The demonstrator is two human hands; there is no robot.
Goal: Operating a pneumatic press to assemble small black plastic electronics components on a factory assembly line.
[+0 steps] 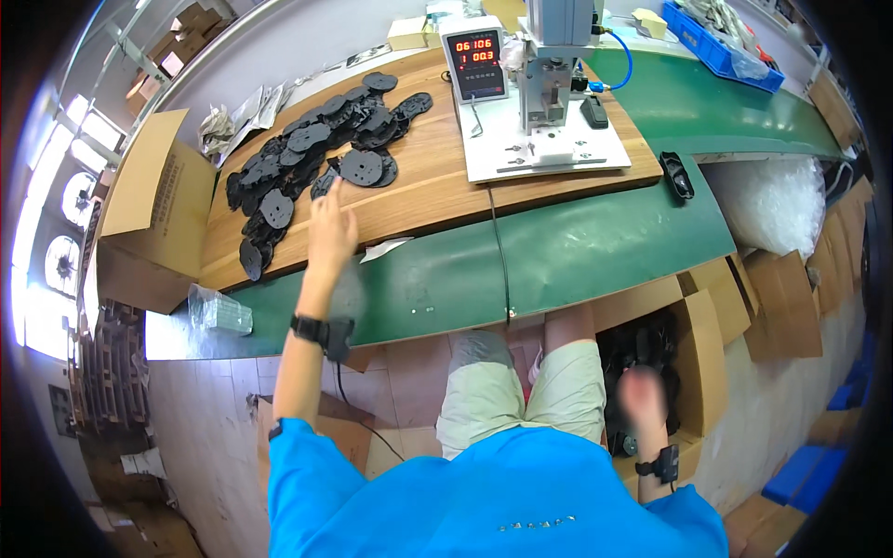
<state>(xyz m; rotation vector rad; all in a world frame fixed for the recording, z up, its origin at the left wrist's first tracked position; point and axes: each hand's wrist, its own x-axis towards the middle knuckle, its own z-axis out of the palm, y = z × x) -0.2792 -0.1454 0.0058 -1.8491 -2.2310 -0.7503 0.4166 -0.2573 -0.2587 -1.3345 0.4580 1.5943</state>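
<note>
My left hand (pixel 332 228) reaches over the wooden board, its fingers stretched out and apart. The fingertips are at the near edge of a round black plastic disc with small holes (pixel 362 168), which lies at the front of a long heap of similar black plastic parts (pixel 310 138). I see nothing held in that hand. Down at my right side, my right hand (pixel 644 398) is above an open cardboard box (pixel 704 363) with dark parts in it. Motion smears its fingers, so whether they hold anything cannot be made out.
A bench press (pixel 549 93) with a white base and a display box (pixel 476 58) stands on the wooden board (pixel 419 186). One black oblong part (pixel 677 177) lies on the green table (pixel 614 246). An open carton (pixel 153 209) stands left; a cable crosses the table's front.
</note>
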